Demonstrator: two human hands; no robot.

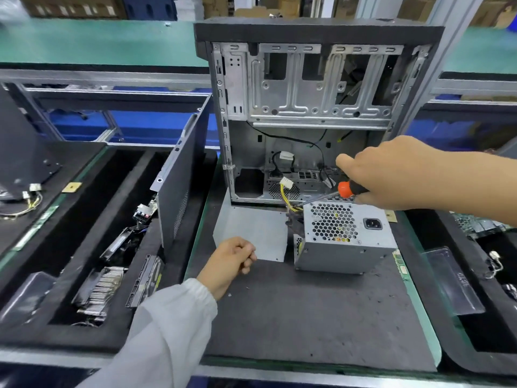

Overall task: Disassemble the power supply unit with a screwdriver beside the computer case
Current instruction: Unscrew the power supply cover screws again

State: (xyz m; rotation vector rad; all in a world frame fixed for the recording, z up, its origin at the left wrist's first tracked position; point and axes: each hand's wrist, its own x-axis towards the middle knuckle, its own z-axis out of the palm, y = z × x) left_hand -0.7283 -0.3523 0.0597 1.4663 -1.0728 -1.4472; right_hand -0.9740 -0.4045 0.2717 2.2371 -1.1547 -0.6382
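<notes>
A grey power supply unit [345, 236] with a honeycomb grille and a power socket stands on the black mat in front of the open computer case [305, 107]. My right hand [391, 175] grips an orange-and-black screwdriver [345, 189] above the unit's far top edge; its shaft points left toward the unit's yellow and black cables [292, 207]. My left hand [232, 261], fingers curled with nothing visible in them, hovers over the mat left of the unit, beside a flat grey metal plate [251, 231].
A dark side panel [181, 175] leans upright left of the case. Black foam trays [92, 247] on the left hold several removed parts. Another tray [475, 261] on the right holds a circuit board and a clear plastic piece. Small screws lie on the mat [307, 317].
</notes>
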